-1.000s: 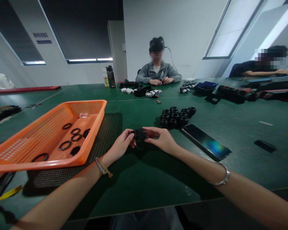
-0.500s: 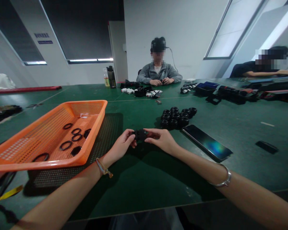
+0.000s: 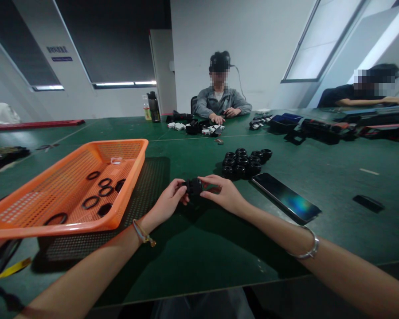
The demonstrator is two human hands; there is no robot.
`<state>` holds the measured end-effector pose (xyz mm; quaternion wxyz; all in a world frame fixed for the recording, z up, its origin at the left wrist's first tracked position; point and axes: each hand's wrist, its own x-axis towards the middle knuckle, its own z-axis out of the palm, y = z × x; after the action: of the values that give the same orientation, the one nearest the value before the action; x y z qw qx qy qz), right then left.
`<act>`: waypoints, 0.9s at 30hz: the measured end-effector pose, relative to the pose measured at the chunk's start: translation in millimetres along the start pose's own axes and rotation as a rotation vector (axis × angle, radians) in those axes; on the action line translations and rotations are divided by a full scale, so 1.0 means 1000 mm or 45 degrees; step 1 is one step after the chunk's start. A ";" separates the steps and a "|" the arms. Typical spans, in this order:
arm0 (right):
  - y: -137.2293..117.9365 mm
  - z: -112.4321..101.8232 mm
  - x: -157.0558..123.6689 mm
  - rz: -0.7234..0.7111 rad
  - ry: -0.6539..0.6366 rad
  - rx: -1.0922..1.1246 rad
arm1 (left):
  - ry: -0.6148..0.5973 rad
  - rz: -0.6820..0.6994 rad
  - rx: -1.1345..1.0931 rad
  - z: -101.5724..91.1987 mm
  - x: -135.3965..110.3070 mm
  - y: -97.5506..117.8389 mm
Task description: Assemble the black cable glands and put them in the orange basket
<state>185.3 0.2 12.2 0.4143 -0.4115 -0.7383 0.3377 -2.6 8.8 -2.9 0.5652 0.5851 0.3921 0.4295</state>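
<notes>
Handling step: left hand (image 3: 169, 197) and right hand (image 3: 228, 195) pinch opposite ends of black part (image 3: 194, 188); next move likely needs steady alignment.

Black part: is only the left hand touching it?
No, the left hand and the right hand both have fingertips on the black part.

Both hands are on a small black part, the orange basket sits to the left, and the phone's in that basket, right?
Not quite: the phone isn't in the orange basket; the head view shows it on the green table, off to the right. The left hand and right hand are on the small black part, with the basket to the left.
</notes>
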 end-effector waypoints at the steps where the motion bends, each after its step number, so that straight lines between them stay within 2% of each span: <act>1: 0.000 0.000 0.000 0.000 0.005 0.007 | 0.001 -0.006 -0.001 0.000 0.000 0.001; 9: 0.001 0.002 0.001 0.001 0.067 0.081 | -0.017 0.008 0.015 0.000 -0.002 0.002; 19: -0.004 0.001 0.002 0.029 0.080 -0.056 | -0.020 0.032 0.035 0.000 -0.002 0.002; 27: 0.001 -0.001 0.002 0.052 0.012 -0.005 | -0.019 0.036 0.043 0.000 -0.001 0.000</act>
<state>185.9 3.0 12.6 0.4098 -0.4289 -0.7284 0.3427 -3.2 8.3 -3.3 0.5520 0.6031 0.3868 0.4265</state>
